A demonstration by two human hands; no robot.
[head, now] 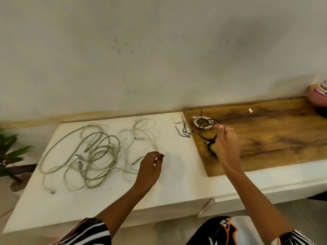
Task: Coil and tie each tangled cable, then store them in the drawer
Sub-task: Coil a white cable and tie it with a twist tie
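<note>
A tangle of pale grey cables sprawls over the left of the white table top. A thinner white cable loops beside it. My left hand hovers just right of that tangle with its fingers curled; whether it pinches a strand I cannot tell. My right hand grips a coiled black cable over the wooden board. A coiled white cable lies on the board behind the black coil. Several short black ties lie near the board's left edge.
A small white piece lies far back on the board. A pink object stands at the far right. Plant leaves reach in from the left. A drawer front shows below the table edge.
</note>
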